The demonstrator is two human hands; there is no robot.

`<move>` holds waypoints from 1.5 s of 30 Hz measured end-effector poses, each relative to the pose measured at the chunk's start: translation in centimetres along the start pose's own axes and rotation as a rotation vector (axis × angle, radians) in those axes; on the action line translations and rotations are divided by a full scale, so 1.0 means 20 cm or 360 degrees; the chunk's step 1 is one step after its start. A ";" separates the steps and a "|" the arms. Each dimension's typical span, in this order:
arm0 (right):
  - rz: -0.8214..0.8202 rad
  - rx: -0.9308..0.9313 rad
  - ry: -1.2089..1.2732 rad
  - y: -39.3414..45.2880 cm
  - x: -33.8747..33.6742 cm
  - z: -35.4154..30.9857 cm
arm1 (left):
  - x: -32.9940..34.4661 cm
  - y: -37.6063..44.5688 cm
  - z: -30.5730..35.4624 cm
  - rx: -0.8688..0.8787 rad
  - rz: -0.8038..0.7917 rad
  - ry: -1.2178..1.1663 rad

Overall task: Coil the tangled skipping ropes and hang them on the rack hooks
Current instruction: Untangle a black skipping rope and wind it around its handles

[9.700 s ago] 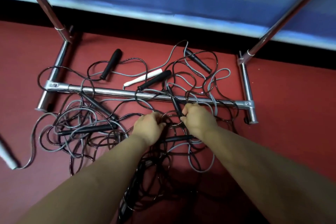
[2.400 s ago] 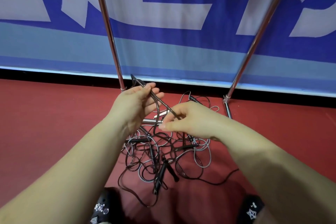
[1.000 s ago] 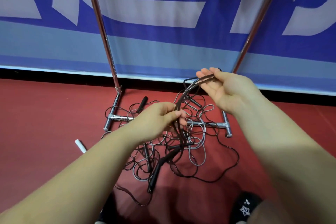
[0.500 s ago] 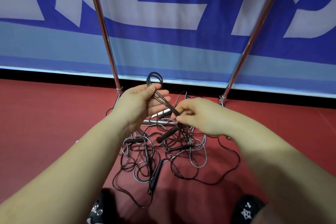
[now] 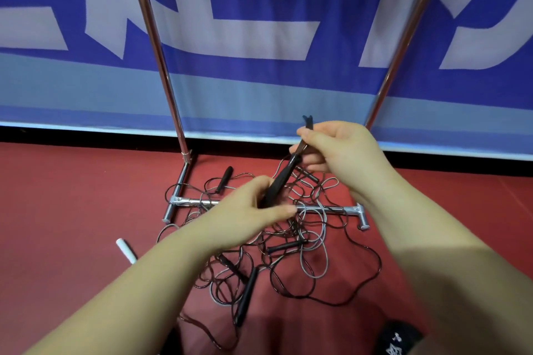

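Black rope handle point(image 5: 278, 181) now runs slantwise between both hands, where half a second ago a small loop of cord stood above the left hand. The left hand point(image 5: 248, 210) grips the handle's lower end; the right hand point(image 5: 337, 153) pinches the gathered cord point(image 5: 308, 123) above it, so one rope appears to be nearly bundled, though no hook is in view to take it. The remaining tangled ropes point(image 5: 288, 253) lie on the red floor point(image 5: 72, 210) over and in front of the rack base bar point(image 5: 331, 208). Both hands work above that bar, between the two rack uprights point(image 5: 161, 66), with open floor to either side of the base.
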State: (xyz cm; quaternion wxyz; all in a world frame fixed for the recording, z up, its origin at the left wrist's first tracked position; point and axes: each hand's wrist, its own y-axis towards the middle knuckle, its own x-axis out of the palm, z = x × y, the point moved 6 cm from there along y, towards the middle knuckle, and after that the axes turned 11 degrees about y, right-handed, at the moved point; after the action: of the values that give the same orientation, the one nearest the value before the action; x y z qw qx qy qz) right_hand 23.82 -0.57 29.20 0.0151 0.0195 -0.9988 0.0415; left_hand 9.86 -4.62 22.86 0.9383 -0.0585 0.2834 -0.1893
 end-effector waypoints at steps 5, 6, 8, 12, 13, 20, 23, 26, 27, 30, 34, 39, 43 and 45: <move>0.0150 -0.0047 0.0202 0.00 -0.04 -0.03 | -0.01 0.00 -0.02 -0.0005 0.0139 0.0102; 0.0140 -0.0013 0.0267 -0.01 -0.04 -0.02 | 0.00 -0.01 -0.01 0.0010 0.0129 0.0015; 0.0030 0.0113 0.0347 -0.03 -0.01 0.00 | 0.01 -0.04 0.03 0.0026 0.0083 -0.0142; -0.0369 0.0369 0.0242 -0.14 0.11 0.07 | 0.05 -0.12 0.10 -0.0012 -0.0028 -0.0403; -0.0396 0.0358 0.0263 -0.17 0.13 0.07 | 0.05 -0.14 0.12 -0.0025 -0.0059 -0.0468; -0.0132 0.0212 0.0543 -0.29 0.12 0.04 | 0.00 -0.29 0.22 -0.0133 0.0036 -0.0745; -0.0084 0.0149 0.0459 -0.33 0.11 0.00 | 0.01 -0.35 0.21 -0.0185 0.0144 -0.0887; 0.0073 0.0128 0.0469 -0.36 0.02 0.03 | 0.02 -0.41 0.15 -0.0287 0.0328 -0.0984; 0.0153 0.0131 0.0458 -0.38 -0.03 0.07 | 0.01 -0.42 0.12 -0.0329 0.0388 -0.1055; 0.0372 0.0221 0.0505 -0.40 -0.14 0.17 | -0.05 -0.43 0.04 -0.0457 0.0457 -0.1276; 0.0157 0.0185 0.0395 -0.38 -0.04 0.19 | -0.11 -0.38 0.01 -0.0518 0.0459 -0.1589; -0.0377 0.0147 -0.0115 -0.43 0.17 0.26 | -0.14 -0.33 -0.04 -0.0570 0.0480 -0.1861; -0.0603 0.0078 -0.0261 -0.44 0.25 0.25 | -0.19 -0.29 -0.05 -0.0516 0.0565 -0.2023; -0.0696 0.0062 -0.0255 -0.44 0.27 0.24 | -0.22 -0.28 -0.07 -0.0495 0.0669 -0.2022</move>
State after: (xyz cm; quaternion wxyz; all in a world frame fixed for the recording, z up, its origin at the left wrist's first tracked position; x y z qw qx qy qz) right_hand 18.57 -9.92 25.42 -0.0561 0.2390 -0.9678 0.0549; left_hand 3.81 -8.01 25.15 0.9200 -0.2360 -0.2925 0.1107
